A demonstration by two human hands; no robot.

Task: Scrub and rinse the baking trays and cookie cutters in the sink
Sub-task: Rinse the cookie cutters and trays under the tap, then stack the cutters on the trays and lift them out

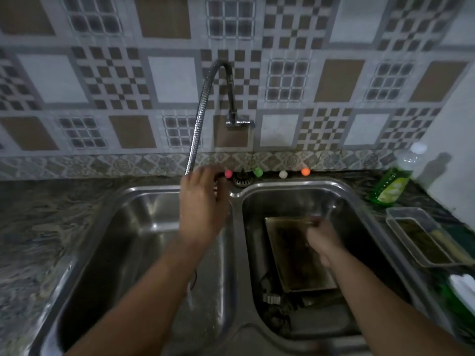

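The left hand [203, 194] grips the flexible tap hose [199, 119] at the sink's [164, 191] back rim. The right hand [321, 240], blurred, grip unclear, rests on the baking tray [290, 253] in the right basin. Dish soap [390, 183] stands at the desk's [38, 227] right back corner.

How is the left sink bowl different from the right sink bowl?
The left sink bowl looks bare inside; the right sink bowl holds a baking tray. The left hand is above the left bowl's far corner by the faucet hose; the right hand is down in the right bowl. Both are shiny steel.
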